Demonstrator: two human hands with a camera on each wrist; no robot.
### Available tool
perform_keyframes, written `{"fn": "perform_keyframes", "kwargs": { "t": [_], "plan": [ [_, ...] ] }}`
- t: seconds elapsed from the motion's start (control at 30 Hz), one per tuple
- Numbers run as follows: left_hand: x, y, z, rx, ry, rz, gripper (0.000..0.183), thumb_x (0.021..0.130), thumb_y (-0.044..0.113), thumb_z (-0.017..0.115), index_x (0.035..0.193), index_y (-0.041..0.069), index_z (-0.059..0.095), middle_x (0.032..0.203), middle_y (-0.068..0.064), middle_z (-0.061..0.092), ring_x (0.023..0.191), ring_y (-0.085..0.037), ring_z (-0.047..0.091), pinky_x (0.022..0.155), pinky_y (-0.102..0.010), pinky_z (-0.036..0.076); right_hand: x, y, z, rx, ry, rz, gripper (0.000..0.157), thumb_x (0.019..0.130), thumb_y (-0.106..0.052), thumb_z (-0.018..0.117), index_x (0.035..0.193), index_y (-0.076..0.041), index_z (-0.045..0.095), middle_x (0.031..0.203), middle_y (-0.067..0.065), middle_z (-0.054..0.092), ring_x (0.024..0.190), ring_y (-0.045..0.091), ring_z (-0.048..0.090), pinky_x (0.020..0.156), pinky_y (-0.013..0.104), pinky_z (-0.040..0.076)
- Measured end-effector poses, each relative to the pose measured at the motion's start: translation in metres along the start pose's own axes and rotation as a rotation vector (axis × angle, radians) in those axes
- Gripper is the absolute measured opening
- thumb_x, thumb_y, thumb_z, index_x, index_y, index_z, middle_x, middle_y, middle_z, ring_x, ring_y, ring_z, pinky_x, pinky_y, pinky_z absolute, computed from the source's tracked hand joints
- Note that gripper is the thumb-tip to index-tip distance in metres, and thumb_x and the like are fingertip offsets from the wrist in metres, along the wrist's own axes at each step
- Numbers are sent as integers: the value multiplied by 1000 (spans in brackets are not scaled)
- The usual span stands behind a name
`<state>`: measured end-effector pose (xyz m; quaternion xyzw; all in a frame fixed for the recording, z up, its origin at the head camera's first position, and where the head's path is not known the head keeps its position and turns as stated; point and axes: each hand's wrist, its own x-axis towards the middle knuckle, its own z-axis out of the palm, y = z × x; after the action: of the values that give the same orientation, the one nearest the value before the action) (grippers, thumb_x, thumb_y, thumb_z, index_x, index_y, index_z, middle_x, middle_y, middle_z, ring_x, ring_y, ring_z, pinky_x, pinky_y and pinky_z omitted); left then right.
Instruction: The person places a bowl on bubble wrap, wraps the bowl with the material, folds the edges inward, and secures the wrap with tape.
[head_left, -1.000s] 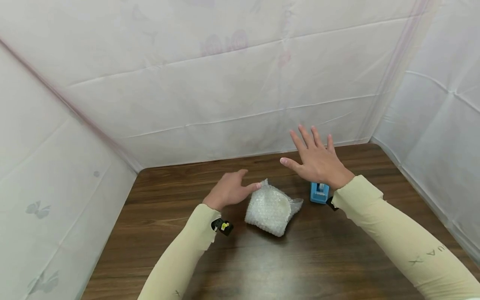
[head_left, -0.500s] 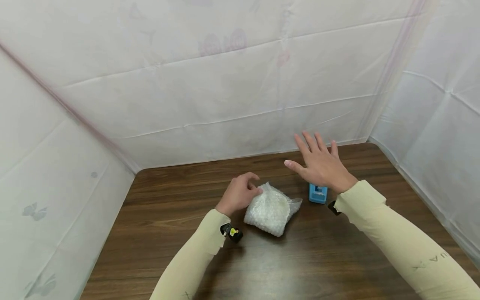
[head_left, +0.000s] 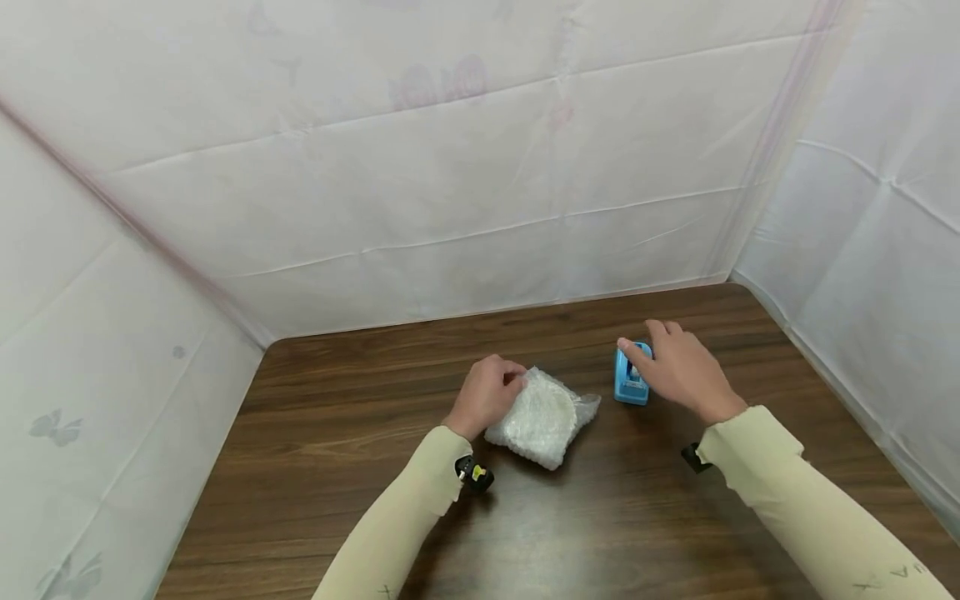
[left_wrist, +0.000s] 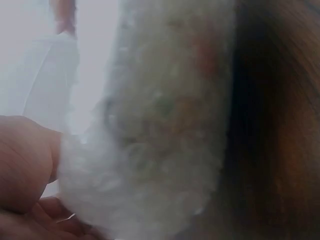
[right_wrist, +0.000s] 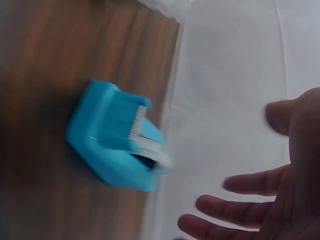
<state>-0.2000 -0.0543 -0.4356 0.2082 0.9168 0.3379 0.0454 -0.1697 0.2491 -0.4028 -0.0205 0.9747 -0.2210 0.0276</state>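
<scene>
A bubble-wrapped package (head_left: 542, 423) lies on the table, with something pale and round showing through the wrap. My left hand (head_left: 486, 397) pinches its upper left corner between thumb and curled fingers. Up close in the left wrist view the bubble wrap (left_wrist: 150, 145) is blurred and partly covers the fingers. To the right stands a blue tape dispenser (head_left: 628, 385), with a toothed cutter and a loose tape end in the right wrist view. My right hand (head_left: 686, 371) hovers beside it, fingers extended and apart, thumb in front of the dispenser in the head view.
A dark wood-grain table (head_left: 337, 467) carries both things. White sheeting (head_left: 450, 208) walls it in at the back and on both sides. A loose flap of bubble wrap (head_left: 588, 406) points from the package towards the dispenser.
My left hand has moved right onto the package's corner and its fingers have curled in. My right hand has come down and nearer, from above the dispenser to beside it.
</scene>
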Motion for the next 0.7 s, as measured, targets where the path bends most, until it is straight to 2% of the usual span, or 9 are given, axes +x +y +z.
{"fn": "perform_keyframes", "kwargs": {
  "t": [0.07,0.13,0.2,0.27,0.37,0.43,0.47,0.57,0.7],
  "plan": [
    [0,-2,3,18,-1,15,24,105,16,63,118,4,78,100,-10,70,84,-15,58,76,-30,51,-5,7,5,42,-5,32,73,110,-52,41,145,11,50,135,35,59,117,50,61,93,64,53],
    [1,-4,6,28,1,26,24,105,17,62,116,4,79,100,-9,70,86,-16,58,79,-30,51,-7,14,10,99,-29,80,61,110,-44,45,136,10,59,108,25,70,93,38,66,76,49,56],
    [1,-5,7,31,0,28,25,106,18,60,115,4,80,102,-10,70,89,-18,60,81,-33,52,-6,19,14,178,-65,143,55,110,-40,47,130,8,64,89,15,69,81,27,62,67,38,51],
    [2,-6,8,28,-8,15,26,107,19,59,115,5,79,105,-10,71,92,-20,62,82,-35,53,-5,23,19,263,-104,209,51,110,-38,48,122,6,69,77,6,62,76,22,57,64,32,44],
    [2,-7,8,3,-41,-32,28,108,22,57,118,6,77,113,-11,73,94,-21,66,84,-37,54,-2,28,27,414,-146,298,47,109,-36,51,96,4,71,73,4,56,76,22,54,65,32,45],
    [2,-6,8,-21,-58,-61,29,109,24,56,121,7,76,115,-10,74,90,-19,67,82,-37,54,0,31,31,510,-163,339,46,108,-34,53,78,0,64,70,2,52,73,21,53,65,32,46],
    [2,-6,8,-34,-63,-74,29,109,24,56,121,7,75,115,-10,75,87,-18,66,81,-36,53,1,31,34,561,-170,367,45,108,-32,54,75,-3,60,70,1,51,73,20,52,66,32,46],
    [2,-7,8,-62,-66,-97,28,109,25,56,121,9,75,110,-8,77,76,-15,62,76,-34,52,5,34,39,683,-181,430,40,107,-29,56,77,-4,57,72,0,51,72,18,51,66,31,47],
    [1,-8,8,-73,-60,-104,26,109,24,57,120,11,75,107,-7,77,72,-12,58,74,-31,50,8,33,41,789,-177,500,31,106,-25,57,89,1,60,75,0,52,72,16,50,64,29,48]
  ]
}}
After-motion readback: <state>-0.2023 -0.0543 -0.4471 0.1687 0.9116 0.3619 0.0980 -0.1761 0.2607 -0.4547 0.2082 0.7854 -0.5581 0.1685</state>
